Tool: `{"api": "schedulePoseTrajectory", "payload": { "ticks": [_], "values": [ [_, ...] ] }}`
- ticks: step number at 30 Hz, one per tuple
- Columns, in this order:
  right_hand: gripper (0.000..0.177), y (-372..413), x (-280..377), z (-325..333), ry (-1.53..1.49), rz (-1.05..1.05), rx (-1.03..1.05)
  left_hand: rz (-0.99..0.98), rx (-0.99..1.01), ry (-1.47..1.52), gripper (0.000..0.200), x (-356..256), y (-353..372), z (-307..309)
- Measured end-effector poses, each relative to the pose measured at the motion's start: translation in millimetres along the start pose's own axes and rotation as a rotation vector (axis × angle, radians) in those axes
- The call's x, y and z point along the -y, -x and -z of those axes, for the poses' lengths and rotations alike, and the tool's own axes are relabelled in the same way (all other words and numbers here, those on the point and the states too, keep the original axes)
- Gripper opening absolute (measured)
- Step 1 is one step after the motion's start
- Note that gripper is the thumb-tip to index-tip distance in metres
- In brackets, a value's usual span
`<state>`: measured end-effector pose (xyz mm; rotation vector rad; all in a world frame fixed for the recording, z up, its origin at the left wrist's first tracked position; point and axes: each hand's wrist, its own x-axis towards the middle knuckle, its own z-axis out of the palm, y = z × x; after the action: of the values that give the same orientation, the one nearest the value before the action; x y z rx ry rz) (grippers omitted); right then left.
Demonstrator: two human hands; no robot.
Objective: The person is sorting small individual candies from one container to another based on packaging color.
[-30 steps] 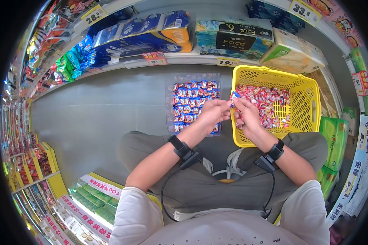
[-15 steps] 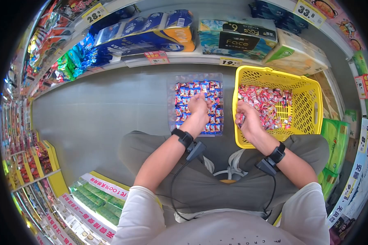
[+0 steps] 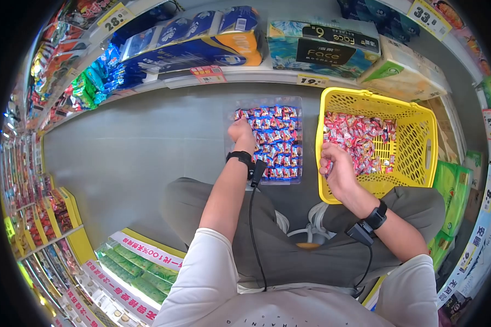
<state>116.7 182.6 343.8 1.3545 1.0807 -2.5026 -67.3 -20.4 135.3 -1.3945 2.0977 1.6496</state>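
Note:
A clear plastic tray [image 3: 300, 163] on the floor holds rows of small candies [image 3: 275, 144] in blue and red wrappers. At its upper left corner my left hand [image 3: 240, 129] is closed, its fingertips at a wrapped candy. To the right stands a yellow basket [image 3: 323, 122] with many loose pink and red candies [image 3: 360, 131] inside. Over the basket's left rim is my right hand [image 3: 335, 163], its fingers curled closed; a small dark bit shows at the fingers, too small to name.
Behind are a shelf with blue-and-orange tissue packs [image 3: 193, 41] and a teal tissue pack [image 3: 322, 49]. Green packages [image 3: 455, 193] stand at the right. My crossed legs [image 3: 202, 201] lie near the tray and basket. Snack shelves [image 3: 43, 210] line the left.
My left hand has moved left, from the tray's middle to its upper left corner. My right hand stays by the basket's left rim, slightly shifted. The whole view has moved a little.

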Motion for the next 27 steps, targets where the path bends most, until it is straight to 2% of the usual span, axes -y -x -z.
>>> {"api": "schedulePoseTrajectory", "payload": {
  "ticks": [5, 13, 18, 19, 21, 23, 24, 26, 27],
  "values": [
    [0.013, 0, 1, -1, 0.002, -0.013, -0.002, -0.036, -0.088, -0.180, 0.024, -3, -2, 0],
    [0.013, 0, 0, -1, 0.011, -0.006, 0.004, -0.116, -0.214, -0.240, 0.022, -10, 21, -3],
    [0.026, 4, 1, -5, -0.095, 0.073, 0.000, -0.127, -0.232, -0.167, 0.020, -18, 36, -1],
    [0.026, 4, -1, -4, -0.099, 0.072, 0.002, -0.092, -0.217, -0.079, 0.018, -24, 49, -1],
    [0.034, 4, -1, -2, -0.066, 0.151, 0.098, -0.061, -0.202, 0.010, 0.016, -27, 66, -3],
    [0.037, 8, 0, -9, -0.086, 0.168, 0.123, 0.043, 0.034, 0.201, 0.012, -20, 78, -8],
    [0.039, 10, 2, -13, -0.106, 0.185, 0.151, 0.043, 0.037, 0.203, 0.012, -25, 94, -6],
    [0.038, 13, 5, -11, -0.102, 0.163, 0.183, 0.150, 0.499, 0.150, 0.011, -50, 142, 11],
    [0.037, 13, 6, -13, -0.099, 0.187, 0.188, 0.123, 0.548, 0.135, 0.012, -58, 163, 16]
  ]
}}
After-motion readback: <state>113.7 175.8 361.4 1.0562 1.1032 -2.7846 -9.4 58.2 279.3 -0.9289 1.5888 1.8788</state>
